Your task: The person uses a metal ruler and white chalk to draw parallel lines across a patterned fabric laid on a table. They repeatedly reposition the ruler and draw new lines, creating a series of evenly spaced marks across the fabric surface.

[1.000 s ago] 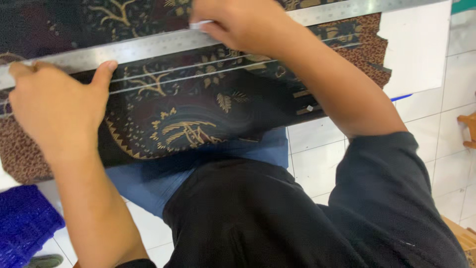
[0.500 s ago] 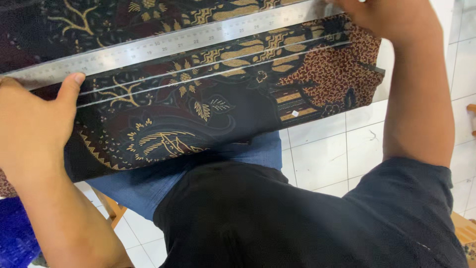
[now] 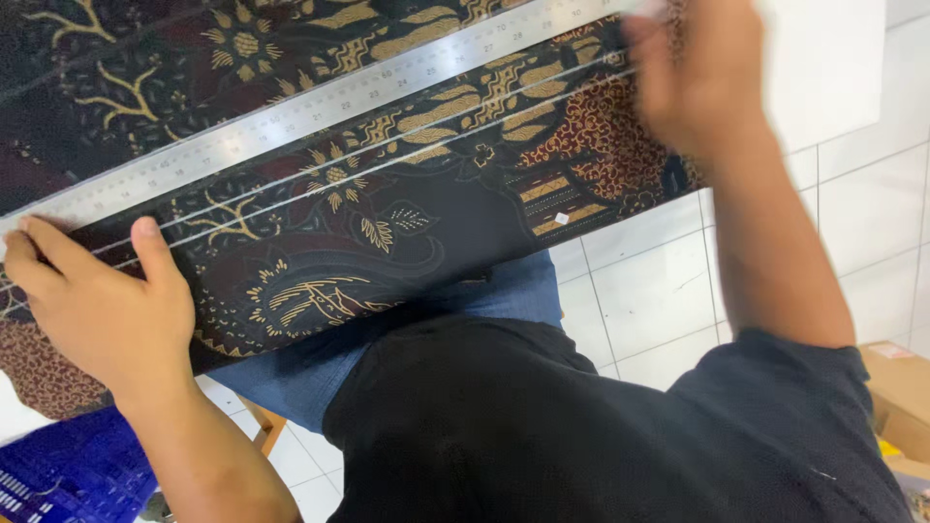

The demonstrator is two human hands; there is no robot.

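The ruler lies slantwise across the dark patterned cloth, which is spread over the table edge and my lap. Since a moment ago my view has slid left and dropped, so more of the ruler's length shows and its left end sits just under my left hand. That hand lies flat, fingers spread, thumb pointing up to the ruler's lower edge, pinning ruler and cloth. My right hand has come off its earlier spot at the ruler's right end and is a blur of motion; whether it pinches anything I cannot tell. Pale lines already run along the cloth below the ruler, so I judge one stroke finished. At the lower right sits a brown cardboard box with a small pale label; at the lower left, a blue crate
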